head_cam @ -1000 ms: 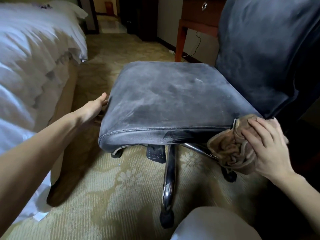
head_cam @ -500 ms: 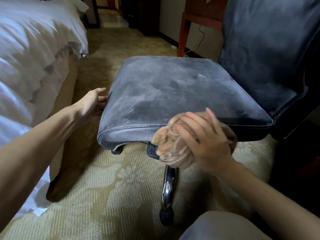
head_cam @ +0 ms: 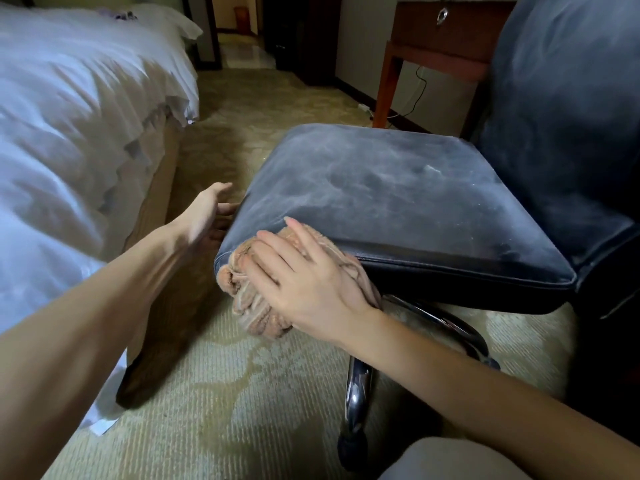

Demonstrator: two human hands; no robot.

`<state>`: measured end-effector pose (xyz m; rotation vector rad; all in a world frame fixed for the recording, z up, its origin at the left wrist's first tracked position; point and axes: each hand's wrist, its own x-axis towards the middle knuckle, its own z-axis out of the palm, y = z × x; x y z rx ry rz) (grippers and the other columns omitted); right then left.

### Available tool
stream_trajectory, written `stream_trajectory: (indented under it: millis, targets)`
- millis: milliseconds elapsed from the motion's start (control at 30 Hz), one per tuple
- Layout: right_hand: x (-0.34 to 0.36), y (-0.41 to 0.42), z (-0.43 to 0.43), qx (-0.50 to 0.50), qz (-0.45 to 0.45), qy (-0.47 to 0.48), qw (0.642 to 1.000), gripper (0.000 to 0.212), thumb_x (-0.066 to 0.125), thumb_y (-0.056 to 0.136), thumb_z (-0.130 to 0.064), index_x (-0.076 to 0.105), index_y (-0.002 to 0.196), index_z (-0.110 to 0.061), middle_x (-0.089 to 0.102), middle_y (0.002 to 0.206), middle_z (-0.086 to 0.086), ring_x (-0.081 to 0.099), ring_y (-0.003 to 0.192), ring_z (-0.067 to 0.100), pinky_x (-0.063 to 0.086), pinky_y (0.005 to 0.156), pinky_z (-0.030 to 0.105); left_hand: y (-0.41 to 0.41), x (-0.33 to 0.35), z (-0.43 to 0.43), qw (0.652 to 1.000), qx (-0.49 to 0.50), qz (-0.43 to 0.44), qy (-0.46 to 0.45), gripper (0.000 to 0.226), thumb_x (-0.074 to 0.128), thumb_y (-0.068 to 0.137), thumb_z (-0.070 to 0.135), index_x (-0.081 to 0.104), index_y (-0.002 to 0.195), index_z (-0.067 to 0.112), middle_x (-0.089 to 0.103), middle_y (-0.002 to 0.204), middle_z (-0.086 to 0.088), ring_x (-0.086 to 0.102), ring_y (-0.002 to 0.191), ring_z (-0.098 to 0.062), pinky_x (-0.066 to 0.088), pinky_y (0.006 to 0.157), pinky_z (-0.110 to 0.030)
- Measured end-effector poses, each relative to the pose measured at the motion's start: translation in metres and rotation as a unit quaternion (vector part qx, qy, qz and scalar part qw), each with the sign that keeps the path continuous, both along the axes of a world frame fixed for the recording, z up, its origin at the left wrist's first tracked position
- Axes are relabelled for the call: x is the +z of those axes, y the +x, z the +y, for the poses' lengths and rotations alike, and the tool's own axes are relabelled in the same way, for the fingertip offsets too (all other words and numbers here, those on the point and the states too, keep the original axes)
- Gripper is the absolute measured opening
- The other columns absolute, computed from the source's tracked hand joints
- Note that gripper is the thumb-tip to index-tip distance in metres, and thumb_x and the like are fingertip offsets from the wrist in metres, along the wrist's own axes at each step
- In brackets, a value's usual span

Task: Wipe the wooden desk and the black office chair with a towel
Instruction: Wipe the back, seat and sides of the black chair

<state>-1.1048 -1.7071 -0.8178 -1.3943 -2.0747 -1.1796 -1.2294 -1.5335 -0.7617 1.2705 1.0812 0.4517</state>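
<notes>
As rt hand (head_cam: 306, 280) presses, nubby bunched towel (head_cam: 250, 308)

A bed with a rumpled white duvet (head_cam: 69, 133) fills the left side. Beige-and-green patterned carpet (head_cam: 225, 393) covers the floor. Farther back, a tall dark cabinet (head_cam: 304, 36) stands between a cream wall (head_cam: 363, 36) and a lit doorway (head_cam: 239, 29).

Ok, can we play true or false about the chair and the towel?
1. The right hand presses a bunched tan towel against the front corner of the dusty black leather chair seat. True.
2. The left hand holds a second towel. False: it holds nothing and is open beside the seat's left edge.
3. A bed with white bedding stands left of the chair. True.
4. The towel lies on the reddish wooden desk. False: the desk stands behind the chair, away from the towel.
</notes>
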Motion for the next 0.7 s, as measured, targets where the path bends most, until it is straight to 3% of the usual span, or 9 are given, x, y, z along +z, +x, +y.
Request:
stream_trajectory:
  millis: [100, 233, 433, 567, 700]
  targets:
    - [0.004, -0.012, 0.009, 0.002, -0.015, -0.004, 1.000, 0.026, 0.043, 0.107, -0.004, 0.067, 0.119, -0.003, 0.069, 0.121, 0.017, 0.061, 0.126, 0.033, 0.034, 0.118, 0.057, -0.007, 0.001, -0.002, 1.000, 0.000, -0.005, 0.005, 0.055, 0.032, 0.103, 0.058, 0.069, 0.112, 0.018, 0.067, 0.133, -0.011, 0.062, 0.124, -0.029, 0.045, 0.107, -0.039]
    - [0.014, -0.011, -0.002, 0.009, -0.033, -0.023, 0.999, 0.030, 0.040, 0.109, -0.006, 0.066, 0.123, -0.007, 0.068, 0.121, 0.013, 0.062, 0.123, 0.032, 0.031, 0.121, 0.056, -0.022, 0.003, 0.000, 0.999, -0.020, -0.025, -0.016, 0.063, 0.030, 0.105, 0.057, 0.054, 0.146, 0.016, 0.061, 0.134, -0.006, 0.059, 0.122, -0.025, 0.044, 0.104, -0.040]
    - [0.022, 0.048, -0.065, -0.042, -0.063, 0.004, 0.997, 0.029, 0.051, 0.105, -0.012, 0.070, 0.126, -0.013, 0.068, 0.128, 0.010, 0.064, 0.117, 0.031, 0.029, 0.121, 0.059, -0.033, -0.005, -0.006, 0.997, -0.057, 0.050, 0.029, 0.048, 0.035, 0.113, 0.034, 0.058, 0.138, 0.000, 0.064, 0.137, -0.022, 0.062, 0.104, -0.027, 0.051, 0.075, -0.032]
    - [0.016, 0.099, -0.116, -0.097, -0.113, 0.004, 0.989, 0.030, 0.056, 0.101, -0.015, 0.074, 0.125, -0.014, 0.072, 0.121, 0.012, 0.067, 0.113, 0.033, 0.044, 0.108, 0.060, -0.039, -0.008, -0.002, 0.992, -0.085, 0.071, 0.053, 0.047, 0.041, 0.112, 0.032, 0.061, 0.132, -0.005, 0.068, 0.130, -0.024, 0.067, 0.111, -0.034, 0.055, 0.094, -0.042]
    - [0.016, 0.132, -0.141, -0.108, -0.140, 0.004, 0.984, 0.031, 0.058, 0.099, -0.015, 0.078, 0.123, -0.017, 0.076, 0.116, 0.013, 0.059, 0.116, 0.031, 0.046, 0.099, 0.056, -0.042, -0.008, -0.002, 0.990, -0.114, 0.070, 0.053, 0.051, 0.044, 0.109, 0.040, 0.061, 0.133, -0.002, 0.071, 0.126, -0.021, 0.068, 0.119, -0.037, 0.051, 0.109, -0.050]
